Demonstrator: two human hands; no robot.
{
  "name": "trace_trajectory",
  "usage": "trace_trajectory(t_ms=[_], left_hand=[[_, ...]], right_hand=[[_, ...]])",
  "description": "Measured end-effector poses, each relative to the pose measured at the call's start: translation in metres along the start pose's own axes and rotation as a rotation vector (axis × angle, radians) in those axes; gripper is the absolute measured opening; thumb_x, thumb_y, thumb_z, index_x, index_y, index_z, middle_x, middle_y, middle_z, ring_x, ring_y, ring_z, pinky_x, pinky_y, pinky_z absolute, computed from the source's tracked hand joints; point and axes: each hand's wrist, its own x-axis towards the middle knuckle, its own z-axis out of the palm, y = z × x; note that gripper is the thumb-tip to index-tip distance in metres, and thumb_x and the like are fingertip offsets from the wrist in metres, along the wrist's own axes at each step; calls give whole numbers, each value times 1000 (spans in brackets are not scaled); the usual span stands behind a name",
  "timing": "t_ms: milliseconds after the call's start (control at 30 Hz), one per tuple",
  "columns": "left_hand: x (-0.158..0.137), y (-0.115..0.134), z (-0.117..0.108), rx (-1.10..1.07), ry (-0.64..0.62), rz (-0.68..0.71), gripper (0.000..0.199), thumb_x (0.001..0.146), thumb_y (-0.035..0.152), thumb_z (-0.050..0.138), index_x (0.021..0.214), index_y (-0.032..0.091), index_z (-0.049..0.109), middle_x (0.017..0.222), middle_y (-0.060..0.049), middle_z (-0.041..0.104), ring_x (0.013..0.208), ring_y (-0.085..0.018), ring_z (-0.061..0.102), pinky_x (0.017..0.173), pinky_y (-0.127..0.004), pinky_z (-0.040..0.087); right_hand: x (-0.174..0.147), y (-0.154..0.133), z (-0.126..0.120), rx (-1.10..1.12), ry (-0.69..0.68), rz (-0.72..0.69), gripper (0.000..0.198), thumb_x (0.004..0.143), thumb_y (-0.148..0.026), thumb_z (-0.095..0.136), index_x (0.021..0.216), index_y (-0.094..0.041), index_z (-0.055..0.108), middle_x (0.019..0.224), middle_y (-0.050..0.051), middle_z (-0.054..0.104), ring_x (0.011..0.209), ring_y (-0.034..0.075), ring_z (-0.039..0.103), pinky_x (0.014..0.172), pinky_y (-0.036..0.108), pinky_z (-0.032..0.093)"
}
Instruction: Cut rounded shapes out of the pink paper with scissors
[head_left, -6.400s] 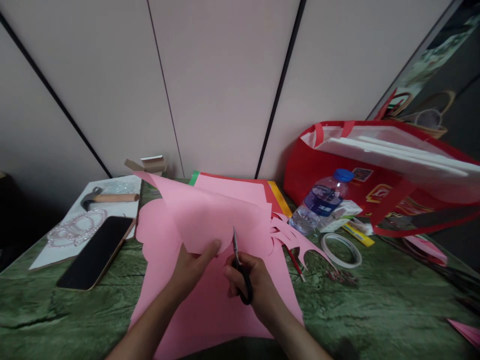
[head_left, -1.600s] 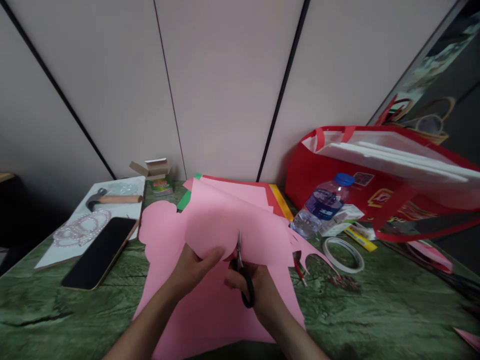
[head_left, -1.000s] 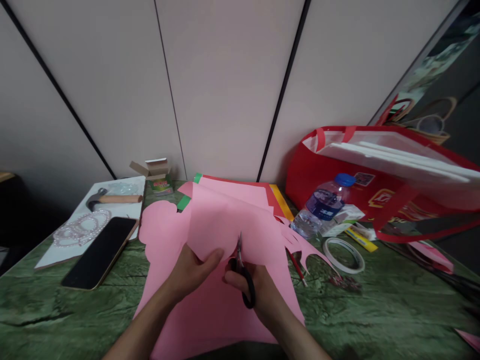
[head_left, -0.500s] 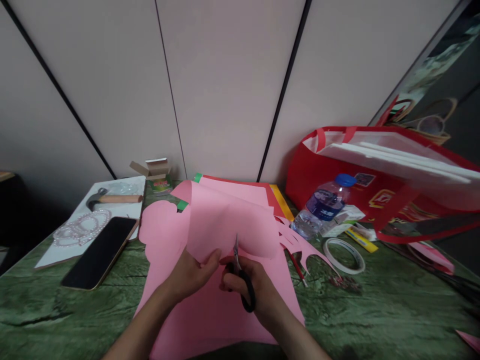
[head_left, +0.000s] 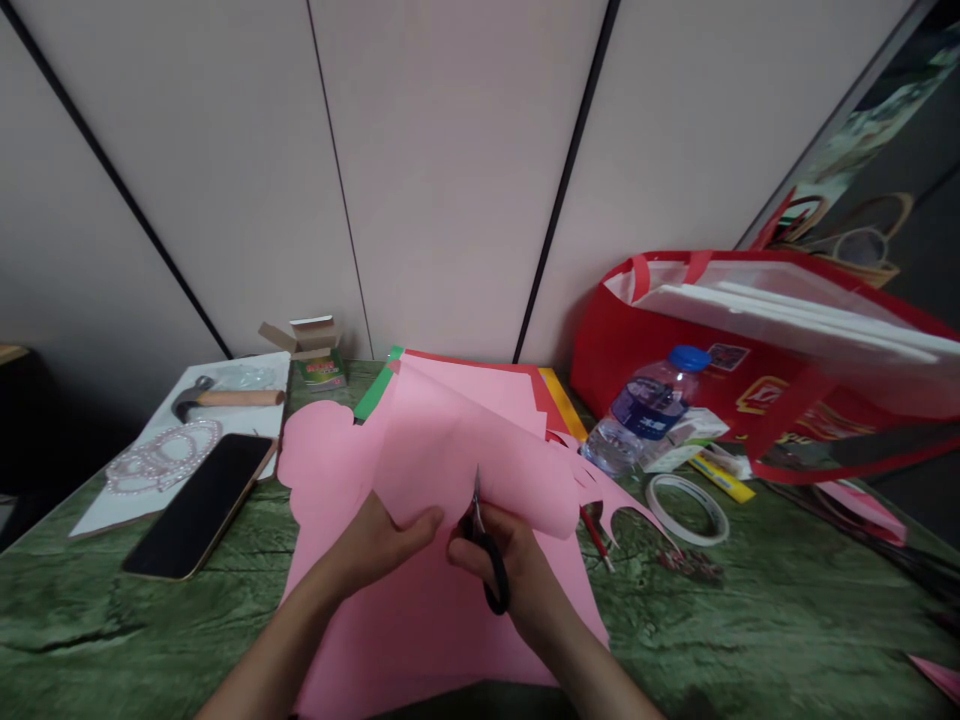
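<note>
A curled sheet of pink paper is held up over more pink sheets on the table. My left hand pinches its lower edge, thumb on the near side and the fingers hidden behind. In my right hand are black-handled scissors, blades pointing up and lying against the paper near its lower edge. Whether the blades are fully closed is hard to make out. To the left, a rounded pink cut-out shape shows beside the curled sheet.
On the left lie a phone, a hammer, bead strings and a small open box. Right of the paper are pink scraps, a red pencil, a water bottle, a tape roll and a red bag.
The curled sheet has shifted and turned slightly to the right, uncovering more of the green strip behind it. The scissors have moved a little, and both hands stay close together.
</note>
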Motion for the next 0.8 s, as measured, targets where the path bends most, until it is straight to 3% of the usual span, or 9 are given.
trace_trajectory(t_ms=[267,433,800], left_hand=[[0,1,1,-10,-5,3,23,71,22,52,91,16,60,90,-4,67,84,-20,60,74,-29,48],[-2,2,1,-3,-35,-52,18,73,25,50,84,16,61,83,-3,67,79,-19,60,70,-28,48],[-1,4,3,-7,-18,-2,19,71,21,49,87,16,60,83,-2,66,77,-17,59,69,-27,48]], right_hand=[[0,-6,2,-17,-9,-4,17,62,-27,67,64,-15,54,59,-3,45,56,11,37,53,23,29],[0,-1,-1,-5,5,-18,15,62,-22,65,65,-14,53,60,-3,46,56,10,37,53,23,29],[1,2,-1,11,24,-2,23,60,-28,70,67,-14,53,59,-4,44,57,10,37,53,23,28]])
